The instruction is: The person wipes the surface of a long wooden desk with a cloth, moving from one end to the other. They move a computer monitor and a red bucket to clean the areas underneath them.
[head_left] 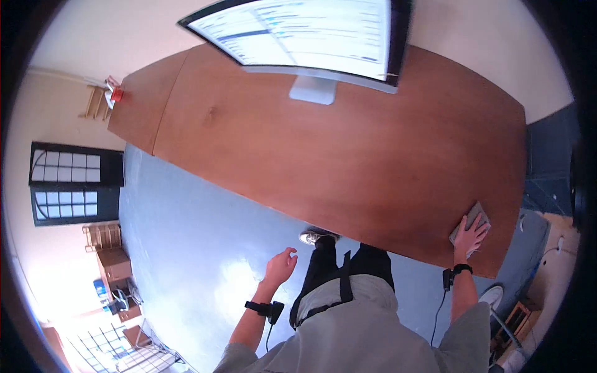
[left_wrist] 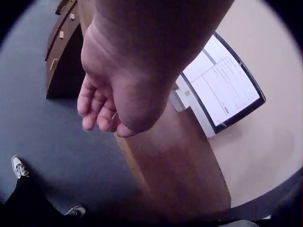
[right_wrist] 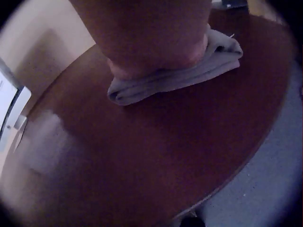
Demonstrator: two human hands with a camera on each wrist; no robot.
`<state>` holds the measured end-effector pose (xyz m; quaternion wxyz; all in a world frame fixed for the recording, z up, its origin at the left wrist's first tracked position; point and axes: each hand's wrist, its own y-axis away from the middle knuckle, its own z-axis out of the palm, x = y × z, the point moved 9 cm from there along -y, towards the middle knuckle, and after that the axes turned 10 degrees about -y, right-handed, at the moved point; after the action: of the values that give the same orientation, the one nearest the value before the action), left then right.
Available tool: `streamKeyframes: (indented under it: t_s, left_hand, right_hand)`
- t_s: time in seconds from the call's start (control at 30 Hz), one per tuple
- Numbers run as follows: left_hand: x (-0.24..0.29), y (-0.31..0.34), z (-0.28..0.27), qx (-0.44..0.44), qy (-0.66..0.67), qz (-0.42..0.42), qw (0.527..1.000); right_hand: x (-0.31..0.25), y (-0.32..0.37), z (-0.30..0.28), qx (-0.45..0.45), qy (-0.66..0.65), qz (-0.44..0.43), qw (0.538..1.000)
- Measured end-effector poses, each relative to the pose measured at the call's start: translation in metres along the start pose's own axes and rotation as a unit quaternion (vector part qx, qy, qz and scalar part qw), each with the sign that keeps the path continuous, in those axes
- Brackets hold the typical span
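Right hand: the person's right hand (head_left: pixel 471 235) lies palm down with its fingers spread and fairly straight, pressing on the cloth rather than clutching it.
Cloth: a folded grey fabric cloth (head_left: pixel 484 214) lies under that hand, on the desk near its right edge and near right corner; its thick layered folds show in the right wrist view.
Left hand: the person's left hand (head_left: pixel 281 266) is released, its fingers loosely curled around nothing, above the floor and off the desk's near edge.
Wrists: each wears a black strap with a small dark device and a cable.
Desk: a reddish-brown wooden desk (head_left: pixel 348 161) with a curved right edge and a seam near its left end.
Monitor: a black-framed monitor with a silver lower strip (head_left: pixel 311 37) stands by the far edge on a silver foot (head_left: pixel 314 90), its screen lit.
Left end: a small red-and-white item (head_left: pixel 116 94) sits at the far left corner.
Floor: smooth blue-grey floor (head_left: pixel 186 217), with a light-toed shoe (head_left: pixel 309 237) near the desk's near edge.
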<state>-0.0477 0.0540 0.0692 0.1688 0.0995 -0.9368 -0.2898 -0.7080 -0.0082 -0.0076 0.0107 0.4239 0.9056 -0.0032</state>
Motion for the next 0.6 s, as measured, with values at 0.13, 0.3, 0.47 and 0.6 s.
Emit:
streamKeyframes:
  t_s: [0.13,0.3,0.47,0.6]
  left_hand:
    - [-0.062,0.014,0.005,0.008,0.038,-0.016,0.999]
    - [-0.151,0.048,0.005,0.031,0.110,-0.071,0.991]
    - [-0.245,0.092,0.018,0.070,0.153,-0.160,0.973]
    - [-0.301,0.138,0.031,0.110,0.205,-0.262,0.937]
  right_hand:
    - [-0.086,0.063,-0.014,-0.001,-0.011,-0.069,0.998]
    - [-0.205,0.163,-0.032,0.008,-0.009,-0.207,0.978]
    - [-0.327,0.257,-0.027,-0.002,-0.044,-0.382,0.923]
    - [-0.423,0.336,-0.028,-0.038,-0.070,-0.490,0.868]
